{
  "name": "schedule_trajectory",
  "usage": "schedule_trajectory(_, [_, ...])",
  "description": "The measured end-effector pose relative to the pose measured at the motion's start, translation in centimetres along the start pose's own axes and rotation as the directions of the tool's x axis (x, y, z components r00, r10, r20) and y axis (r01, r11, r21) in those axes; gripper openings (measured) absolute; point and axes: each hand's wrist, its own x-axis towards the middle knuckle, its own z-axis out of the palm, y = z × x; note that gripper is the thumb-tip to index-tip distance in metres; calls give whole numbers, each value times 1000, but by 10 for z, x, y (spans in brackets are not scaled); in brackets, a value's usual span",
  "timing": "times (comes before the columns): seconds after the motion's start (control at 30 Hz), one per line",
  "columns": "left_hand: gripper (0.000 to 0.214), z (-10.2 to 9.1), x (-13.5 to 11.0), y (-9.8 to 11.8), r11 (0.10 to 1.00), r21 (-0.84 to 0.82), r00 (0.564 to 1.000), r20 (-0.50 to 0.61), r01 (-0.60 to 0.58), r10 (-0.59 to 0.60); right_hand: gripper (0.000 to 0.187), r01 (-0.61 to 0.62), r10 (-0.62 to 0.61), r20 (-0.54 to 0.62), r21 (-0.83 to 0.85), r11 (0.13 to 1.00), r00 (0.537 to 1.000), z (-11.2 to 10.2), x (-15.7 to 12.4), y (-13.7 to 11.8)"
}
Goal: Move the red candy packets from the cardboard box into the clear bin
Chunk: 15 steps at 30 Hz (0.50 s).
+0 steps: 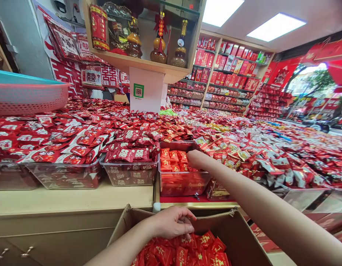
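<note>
My right hand (197, 159) reaches into the right end of a clear plastic bin (184, 184). Its fingers look bent and closed, pointing down at small red packets (174, 155) with gold print, set there in rows. Whatever it grips is hidden. Nearer to me, my left hand (175, 222) hovers over an open cardboard box (240, 232). Those fingers are loosely curled and apart, with nothing visible between them. Loose red packets (182, 255) with gold characters lie inside the box, just below that hand.
Left of the bin stand clear bins of maroon packets (132, 149) and red-and-white packets (76, 144). Heaped packets (232, 157) flank it on the right. A glass cabinet (143, 61) overhangs the counter (121, 197). Pink and teal baskets (29, 96) sit at the far left.
</note>
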Motion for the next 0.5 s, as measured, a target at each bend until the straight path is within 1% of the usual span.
schedule_trajectory(0.03, [31, 0, 0, 1, 1000, -1, 1000, -3, 1, -1, 31, 6, -5, -24, 21, 1000, 1000, -2, 0, -3])
schedule_trajectory(0.1, [31, 0, 0, 2, 1000, -5, 1000, -7, 4, -4, 33, 33, -31, -35, 64, 997, 999, -5, 0, -9])
schedule_trajectory(0.23, [32, 0, 0, 2, 1000, -23, 1000, -8, 16, -16, 30, 74, -74, 1, 111, 991, 997, -3, 0, -16])
schedule_trajectory(0.3, [32, 0, 0, 0, 999, -29, 1000, -7, 17, -18, 28, 71, -75, 21, 123, 990, 997, -2, 0, -14])
schedule_trajectory(0.4, [33, 0, 0, -2, 999, -37, 1000, -8, 25, -25, 26, 57, -69, 75, 154, 986, 995, -4, -2, -5])
schedule_trajectory(0.5, [34, 0, 1, -3, 999, -49, 1000, -5, 21, -22, 25, 9, -27, 125, 137, 991, 992, -5, -2, 6])
